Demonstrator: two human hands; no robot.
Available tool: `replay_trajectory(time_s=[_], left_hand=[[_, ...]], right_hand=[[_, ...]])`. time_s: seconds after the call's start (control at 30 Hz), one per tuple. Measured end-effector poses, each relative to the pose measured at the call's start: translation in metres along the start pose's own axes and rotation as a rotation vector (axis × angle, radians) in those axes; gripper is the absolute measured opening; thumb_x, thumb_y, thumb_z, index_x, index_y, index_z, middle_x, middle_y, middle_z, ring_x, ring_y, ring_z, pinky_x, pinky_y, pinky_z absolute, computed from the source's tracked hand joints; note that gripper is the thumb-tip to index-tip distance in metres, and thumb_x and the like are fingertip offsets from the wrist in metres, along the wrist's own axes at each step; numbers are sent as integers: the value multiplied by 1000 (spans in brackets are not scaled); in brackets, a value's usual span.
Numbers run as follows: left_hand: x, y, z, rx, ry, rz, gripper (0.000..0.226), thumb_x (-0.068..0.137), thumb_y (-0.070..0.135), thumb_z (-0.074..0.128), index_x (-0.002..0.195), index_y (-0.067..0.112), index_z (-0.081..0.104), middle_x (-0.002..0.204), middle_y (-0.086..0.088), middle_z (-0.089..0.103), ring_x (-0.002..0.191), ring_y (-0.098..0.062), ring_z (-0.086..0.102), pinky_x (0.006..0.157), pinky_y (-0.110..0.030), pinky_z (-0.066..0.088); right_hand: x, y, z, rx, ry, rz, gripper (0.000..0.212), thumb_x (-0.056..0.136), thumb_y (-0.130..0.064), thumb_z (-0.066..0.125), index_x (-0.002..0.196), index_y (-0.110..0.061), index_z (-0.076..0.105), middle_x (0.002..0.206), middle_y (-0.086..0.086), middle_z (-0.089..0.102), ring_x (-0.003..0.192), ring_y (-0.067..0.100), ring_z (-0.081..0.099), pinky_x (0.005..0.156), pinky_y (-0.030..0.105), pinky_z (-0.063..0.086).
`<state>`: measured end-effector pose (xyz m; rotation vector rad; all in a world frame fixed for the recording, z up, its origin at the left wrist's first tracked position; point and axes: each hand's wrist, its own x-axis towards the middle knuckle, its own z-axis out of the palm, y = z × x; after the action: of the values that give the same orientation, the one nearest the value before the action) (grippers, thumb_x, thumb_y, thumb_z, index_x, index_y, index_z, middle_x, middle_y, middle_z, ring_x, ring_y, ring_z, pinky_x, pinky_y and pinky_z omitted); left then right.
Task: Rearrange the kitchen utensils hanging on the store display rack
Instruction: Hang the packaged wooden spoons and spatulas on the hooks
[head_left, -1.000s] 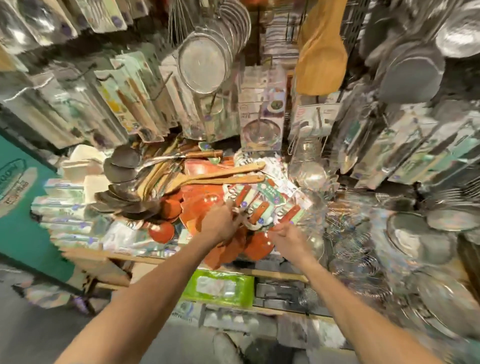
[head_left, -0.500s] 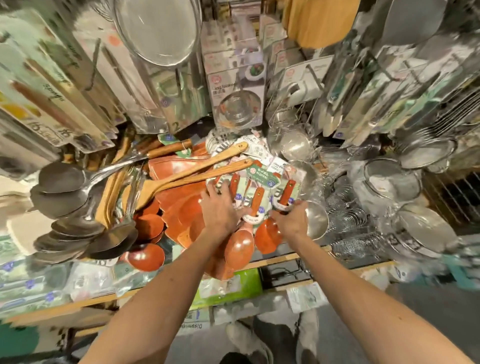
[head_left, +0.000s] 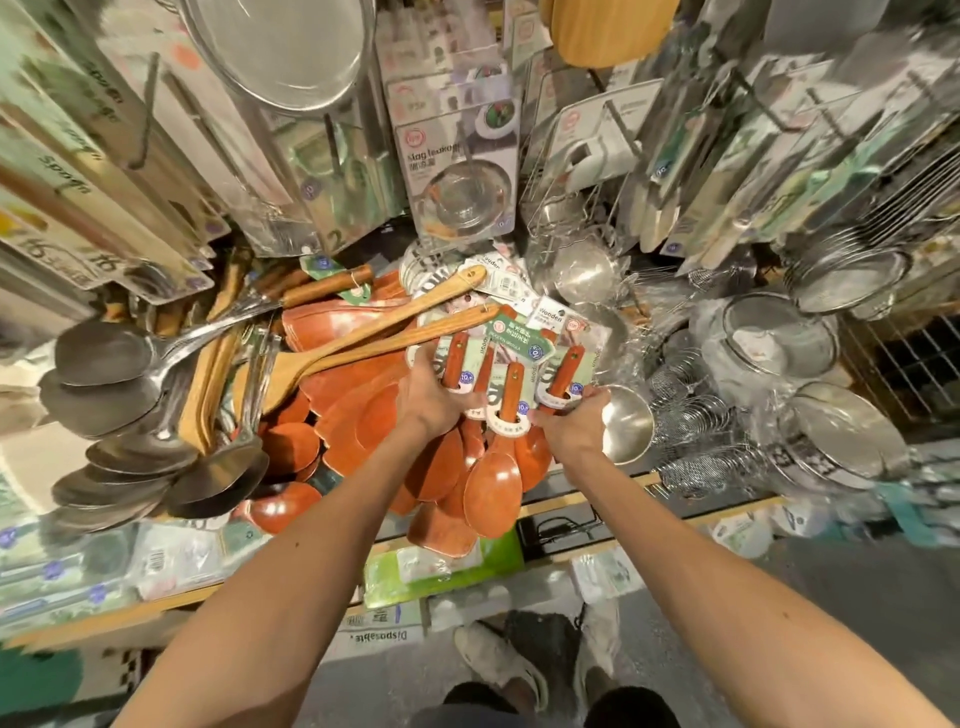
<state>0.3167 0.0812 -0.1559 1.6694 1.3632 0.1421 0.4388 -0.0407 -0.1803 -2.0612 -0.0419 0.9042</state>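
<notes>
spoons (head_left: 493, 480), gripped between left hand (head_left: 431, 402), right hand (head_left: 571, 431)

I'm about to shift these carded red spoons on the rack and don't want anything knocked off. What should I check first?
1. Left hand grips the carded spoons: ok.
2. Right hand pinches the rightmost of them: ok.
3. Hook carrying them in sight: cannot tell, cards hide it.
4. Pale wooden spatulas clear of the cards: not ok, handle ends lie at the card tops.
5. Steel ladle clear of the right hand: cannot tell, very close.
</notes>
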Motion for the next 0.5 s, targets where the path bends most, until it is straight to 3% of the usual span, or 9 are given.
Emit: replay_trajectory(time_s=[0.13,0.3,0.4,0.5], left_hand=[[-3,2,1,-105,-39,-44,94,64,17,93,139,10,36,112,6,57,116,-21,57,95,-30,47],[-8,4,3,-104,-15,-48,88,65,17,92,134,12,37,115,2,58,107,-18,56,95,-33,48],[-12,-1,1,-70,-14,-12,91,64,19,93,136,14,38,114,5,60,104,-16,57,96,-35,48],[-16,-3,-8,2,-25,-16,89,64,19,92,137,17,41,102,11,59,103,-17,60,95,-36,50]], right_hand=[[-1,0,-6,50,-94,-21,65,79,-4,79,120,-19,30,113,4,63,104,25,64,96,46,53],[-3,-6,-12,47,-200,-75,67,81,5,73,125,-20,29,121,6,62,109,23,62,94,37,53],[-3,-8,-14,-30,-218,-132,73,82,4,72,137,-17,30,112,-4,63,104,17,60,86,29,51],[-2,-9,-15,-134,-185,-169,72,86,-1,70,142,-24,31,102,-12,60,96,18,64,88,40,55]])
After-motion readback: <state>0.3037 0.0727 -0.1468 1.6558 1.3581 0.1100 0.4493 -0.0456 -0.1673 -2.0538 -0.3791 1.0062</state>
